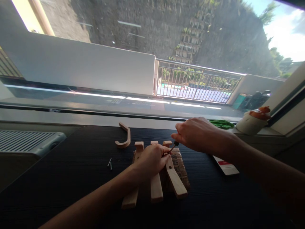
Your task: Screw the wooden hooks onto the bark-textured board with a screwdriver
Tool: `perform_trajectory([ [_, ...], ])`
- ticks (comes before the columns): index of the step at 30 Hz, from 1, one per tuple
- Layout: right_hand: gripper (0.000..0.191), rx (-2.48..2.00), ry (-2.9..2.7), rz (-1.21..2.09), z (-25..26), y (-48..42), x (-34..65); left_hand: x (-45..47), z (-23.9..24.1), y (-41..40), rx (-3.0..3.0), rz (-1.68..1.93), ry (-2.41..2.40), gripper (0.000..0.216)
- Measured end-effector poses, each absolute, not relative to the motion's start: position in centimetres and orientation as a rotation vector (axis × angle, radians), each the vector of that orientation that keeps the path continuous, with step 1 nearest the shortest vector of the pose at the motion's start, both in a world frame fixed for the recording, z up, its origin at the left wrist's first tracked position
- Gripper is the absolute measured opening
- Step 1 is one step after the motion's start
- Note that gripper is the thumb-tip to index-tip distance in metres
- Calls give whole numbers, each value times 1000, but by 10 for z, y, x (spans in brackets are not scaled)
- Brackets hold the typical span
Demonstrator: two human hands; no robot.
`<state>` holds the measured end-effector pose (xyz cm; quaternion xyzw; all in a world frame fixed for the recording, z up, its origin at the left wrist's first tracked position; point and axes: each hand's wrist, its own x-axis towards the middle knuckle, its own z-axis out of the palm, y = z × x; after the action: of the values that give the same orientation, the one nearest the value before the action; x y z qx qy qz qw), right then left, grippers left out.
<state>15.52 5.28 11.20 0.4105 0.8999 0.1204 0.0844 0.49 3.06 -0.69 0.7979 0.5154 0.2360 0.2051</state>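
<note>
My right hand [193,133] is closed around a screwdriver [175,143], its slanting shaft pointing down at the right wooden hook [176,183]. Beside the shaft's tip, my left hand [152,159] has its fingers closed on that hook's upper part; any screw there is hidden by the fingertips. Under the same hand lies the middle wooden hook [156,189], and the left wooden hook [130,198] passes beneath the wrist. All three rest across a rough brown wooden board [179,165]. A dark hole shows in the right hook.
On the black table [83,178], a loose wooden hook [129,136] lies at the back left, with two screws [110,164] nearer me. A white card-like item with a red band [226,166] lies right. By the window stand a green cloth [221,124] and a pale pot [250,123].
</note>
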Motion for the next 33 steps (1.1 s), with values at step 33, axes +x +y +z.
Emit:
perform_trajectory([
  [33,37,1184,2831,277,112,48,161,6,-5,30,2173,688,1426,25],
])
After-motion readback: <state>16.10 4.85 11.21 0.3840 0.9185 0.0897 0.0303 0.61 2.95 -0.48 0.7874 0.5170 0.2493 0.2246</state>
